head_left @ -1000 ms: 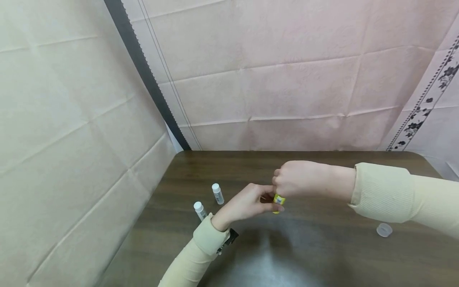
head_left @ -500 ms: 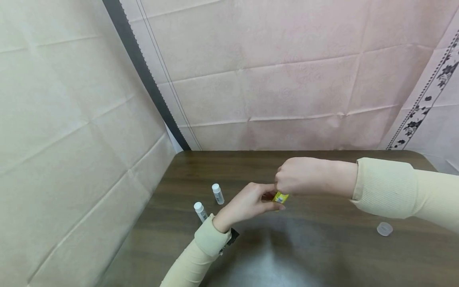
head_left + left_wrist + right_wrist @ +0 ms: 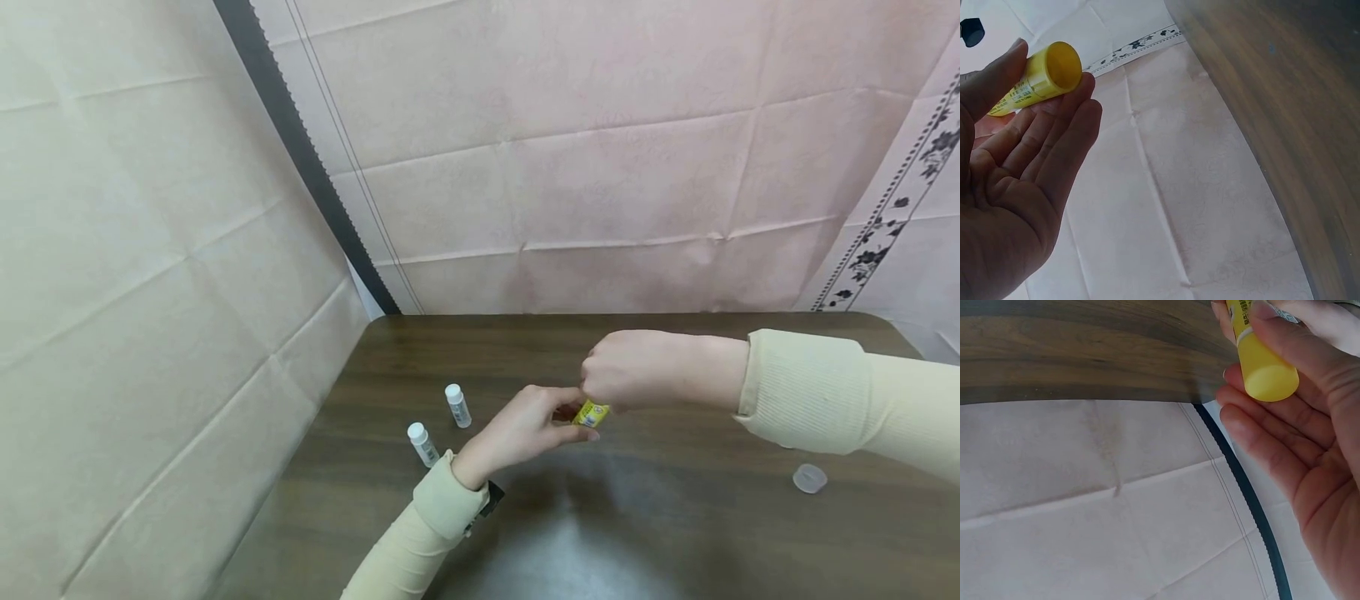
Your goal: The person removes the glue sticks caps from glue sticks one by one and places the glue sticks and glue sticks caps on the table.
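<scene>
Both hands meet on a yellow glue stick (image 3: 591, 413), held above the middle of the table. My left hand (image 3: 528, 423) pinches one end between thumb and fingers; the left wrist view shows that hollow round end of the yellow tube (image 3: 1035, 81). From the right, my right hand (image 3: 633, 367) grips the other end, back of the hand up, hiding that part in the head view. In the right wrist view, a plain yellow cap (image 3: 1266, 369) with a pale ring behind it lies between the thumb and fingers.
Two small tubes with white caps, a farther one (image 3: 458, 406) and a nearer one (image 3: 423, 446), are on the brown table (image 3: 675, 533) left of my hands. Below the right sleeve lies a small round translucent piece (image 3: 810, 477). Pale cloth (image 3: 615, 167) hangs behind the table.
My right hand has shifted slightly right, and the yellow glue stick has tilted from nearly upright to a slant. My left hand keeps its hold, with only a small shift.
</scene>
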Available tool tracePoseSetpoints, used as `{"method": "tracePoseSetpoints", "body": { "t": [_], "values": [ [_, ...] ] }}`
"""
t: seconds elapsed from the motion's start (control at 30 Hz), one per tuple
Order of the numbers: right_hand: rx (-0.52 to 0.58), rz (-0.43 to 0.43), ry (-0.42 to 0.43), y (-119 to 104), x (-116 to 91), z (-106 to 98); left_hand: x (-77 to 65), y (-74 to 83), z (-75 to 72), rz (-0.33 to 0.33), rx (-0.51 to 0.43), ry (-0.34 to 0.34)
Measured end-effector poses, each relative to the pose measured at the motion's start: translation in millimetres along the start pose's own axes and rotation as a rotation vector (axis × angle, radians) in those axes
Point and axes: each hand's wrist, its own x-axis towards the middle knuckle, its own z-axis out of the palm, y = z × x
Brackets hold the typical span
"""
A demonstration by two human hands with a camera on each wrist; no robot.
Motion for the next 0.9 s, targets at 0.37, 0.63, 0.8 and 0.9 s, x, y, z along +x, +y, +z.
{"method": "tracePoseSetpoints", "body": {
  "t": [0.37, 0.63, 0.8, 0.9],
  "values": [
    [0.038, 0.002, -0.059, 1.5, 0.0, 1.1, 1.0, 0.6, 3.7, -0.011, 0.026, -0.013],
    [0.062, 0.001, -0.053, -0.5, -0.5, 1.2, -0.1, -0.4, 6.9, 0.000, 0.041, -0.015],
    [0.077, 0.009, -0.062, -2.2, 0.7, -1.3, -2.7, -0.5, 8.2, 0.001, 0.024, -0.002],
    [0.066, 0.002, -0.077, -4.0, 3.0, -4.0, -5.1, -0.5, 9.2, -0.006, 0.024, 0.006]
  ]
}}
